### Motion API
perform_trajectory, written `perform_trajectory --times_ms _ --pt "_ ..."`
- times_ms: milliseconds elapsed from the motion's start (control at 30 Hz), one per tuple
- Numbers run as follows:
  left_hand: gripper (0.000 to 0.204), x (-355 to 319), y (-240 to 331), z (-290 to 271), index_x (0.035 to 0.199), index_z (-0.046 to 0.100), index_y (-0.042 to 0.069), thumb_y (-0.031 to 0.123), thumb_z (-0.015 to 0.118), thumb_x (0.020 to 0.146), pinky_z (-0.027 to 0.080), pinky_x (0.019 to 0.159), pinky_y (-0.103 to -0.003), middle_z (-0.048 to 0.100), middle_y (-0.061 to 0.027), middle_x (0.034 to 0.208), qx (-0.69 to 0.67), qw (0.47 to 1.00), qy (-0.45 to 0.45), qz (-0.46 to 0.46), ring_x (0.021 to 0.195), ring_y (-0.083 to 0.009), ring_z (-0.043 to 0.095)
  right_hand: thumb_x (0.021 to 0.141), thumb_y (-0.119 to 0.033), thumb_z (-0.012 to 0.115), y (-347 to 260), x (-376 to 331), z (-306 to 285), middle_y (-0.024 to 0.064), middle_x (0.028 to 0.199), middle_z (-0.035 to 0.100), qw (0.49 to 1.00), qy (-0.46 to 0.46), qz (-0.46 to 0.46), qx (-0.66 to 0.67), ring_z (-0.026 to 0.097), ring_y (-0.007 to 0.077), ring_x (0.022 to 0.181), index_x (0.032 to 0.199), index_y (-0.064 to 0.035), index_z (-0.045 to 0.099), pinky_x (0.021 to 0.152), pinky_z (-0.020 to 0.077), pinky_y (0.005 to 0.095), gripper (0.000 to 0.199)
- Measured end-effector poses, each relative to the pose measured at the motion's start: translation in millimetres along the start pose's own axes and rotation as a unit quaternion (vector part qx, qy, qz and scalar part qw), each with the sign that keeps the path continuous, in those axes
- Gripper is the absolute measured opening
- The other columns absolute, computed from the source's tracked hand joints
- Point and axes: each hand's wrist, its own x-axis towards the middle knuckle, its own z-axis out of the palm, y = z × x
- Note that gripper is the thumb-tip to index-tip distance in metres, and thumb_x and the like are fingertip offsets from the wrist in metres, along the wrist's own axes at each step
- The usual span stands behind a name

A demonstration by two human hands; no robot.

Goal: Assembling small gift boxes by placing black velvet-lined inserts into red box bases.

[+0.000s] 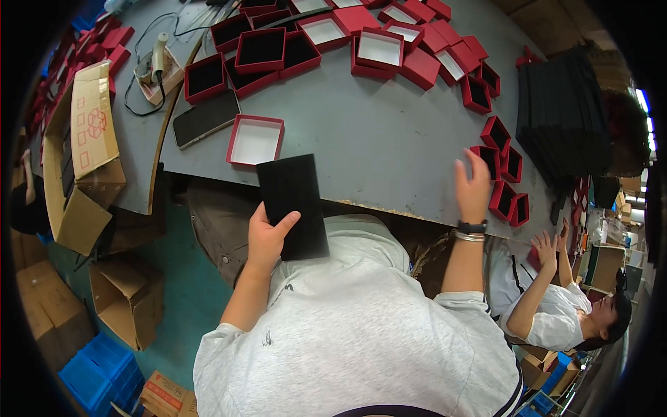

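Observation:
My left hand (267, 236) grips a flat black rectangular foam sheet (293, 205) near the table's front edge, thumb across its lower part. Just beyond the sheet sits an empty red box tray with a white inside (255, 140). My right hand (474, 186) reaches out with fingers spread toward a row of small red boxes with black lining (501, 167) at the table's right end, touching or nearly touching the nearest one. A watch and bracelet are on that wrist.
Many red boxes and lids (379, 48) cover the far side of the grey table (389, 139). A phone (206, 118) lies at left. A stack of black sheets (563, 118) stands right. Cardboard cartons (87, 160) and blue crates (97, 372) are on the floor. Another person (563, 313) sits lower right.

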Motion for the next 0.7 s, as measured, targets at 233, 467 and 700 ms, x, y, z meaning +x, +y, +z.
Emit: perform_trajectory --times_ms 233,467,700 --pt "0.044 -21.4 30.6 6.1 0.119 0.061 -0.001 0.006 0.079 0.079 0.052 0.084 -0.028 0.069 -0.0064 0.106 0.183 0.981 -0.069 0.000 0.097 -0.0132 0.063 0.084 -0.023 0.078 -212.2 -7.0 48.9 0.0099 0.110 0.068 0.821 -0.416 -0.095 0.379 0.065 0.0185 0.101 0.132 -0.0022 0.054 0.087 0.0512 0.0308 0.058" --pt "0.039 -35.5 15.8 -24.8 0.113 0.060 -0.001 0.003 0.079 0.079 0.051 0.085 -0.027 0.066 -0.0051 0.103 0.048 0.998 -0.001 -0.046 0.094 -0.0124 0.062 0.089 -0.017 0.072 -226.1 -22.1 81.4 0.0070 0.094 0.070 0.735 -0.408 0.114 0.530 0.065 0.0114 0.084 0.113 0.0014 0.061 0.074 0.0537 0.0265 0.032" --pt "0.035 -29.5 22.2 -18.4 0.112 0.060 -0.002 0.002 0.077 0.081 0.051 0.084 -0.027 0.066 -0.0057 0.103 0.060 0.997 -0.015 -0.040 0.093 -0.0116 0.061 0.090 -0.016 0.073 -216.4 -26.8 83.1 0.0043 0.093 0.069 0.691 -0.352 0.229 0.589 0.065 0.0090 0.079 0.111 0.0024 0.061 0.072 0.0534 0.0229 0.031"
